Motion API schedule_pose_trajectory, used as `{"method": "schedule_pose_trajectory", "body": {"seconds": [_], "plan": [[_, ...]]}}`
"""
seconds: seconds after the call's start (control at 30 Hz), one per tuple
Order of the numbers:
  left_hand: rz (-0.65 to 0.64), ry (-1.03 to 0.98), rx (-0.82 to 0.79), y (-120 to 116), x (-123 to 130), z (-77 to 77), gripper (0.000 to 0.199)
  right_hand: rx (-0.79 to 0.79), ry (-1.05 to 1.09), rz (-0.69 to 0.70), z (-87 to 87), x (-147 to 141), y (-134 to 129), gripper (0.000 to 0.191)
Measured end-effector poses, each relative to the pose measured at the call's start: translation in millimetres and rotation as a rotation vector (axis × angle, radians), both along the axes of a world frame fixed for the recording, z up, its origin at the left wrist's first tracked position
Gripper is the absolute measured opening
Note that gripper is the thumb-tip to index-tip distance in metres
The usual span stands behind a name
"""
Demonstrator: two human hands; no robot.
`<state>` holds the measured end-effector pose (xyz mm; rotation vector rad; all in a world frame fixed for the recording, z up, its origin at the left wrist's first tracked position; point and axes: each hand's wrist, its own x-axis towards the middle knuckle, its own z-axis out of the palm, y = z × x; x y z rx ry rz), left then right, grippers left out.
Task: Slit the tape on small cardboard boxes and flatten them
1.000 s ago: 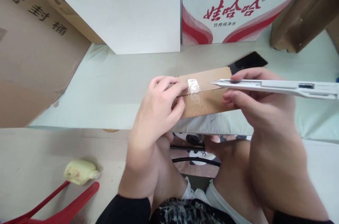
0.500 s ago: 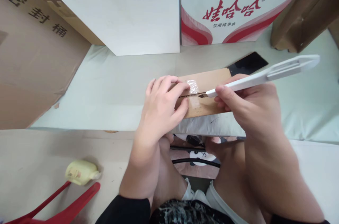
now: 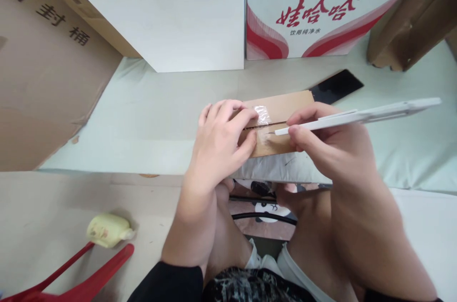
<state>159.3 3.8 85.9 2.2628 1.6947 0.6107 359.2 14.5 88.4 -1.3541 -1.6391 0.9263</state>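
A small cardboard box lies on the pale green cloth surface, a strip of clear tape across its lengthwise seam. My left hand grips the box's left end, thumb on the near side and fingers over the far side. In my right hand is a white utility knife, pinched near its front end. Its thin tip points left and meets the tape on the near side of the seam; how deep it reaches I cannot tell. The long handle sticks out to the right.
Behind the box stand a white carton and a red-and-white carton. A black phone lies just beyond the box. Large brown carton at left, brown cardboard piece at right. A yellow bottle lies on the floor.
The utility knife's tip has moved left and slightly nearer me, from the seam to the tape, and its handle end has dropped lower. My left hand keeps its grip on the box.
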Motion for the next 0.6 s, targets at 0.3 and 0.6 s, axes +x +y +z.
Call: {"method": "schedule_pose_trajectory", "body": {"seconds": [0.3,0.6], "plan": [[0.011,0.005,0.001,1,0,-0.5,0.022,-0.060,0.070,0.134,-4.4,14,2,0.009],[0.008,-0.001,0.008,1,0,-1.1,0.022,0.041,0.052,0.179,-3.8,19,5,0.010]]}}
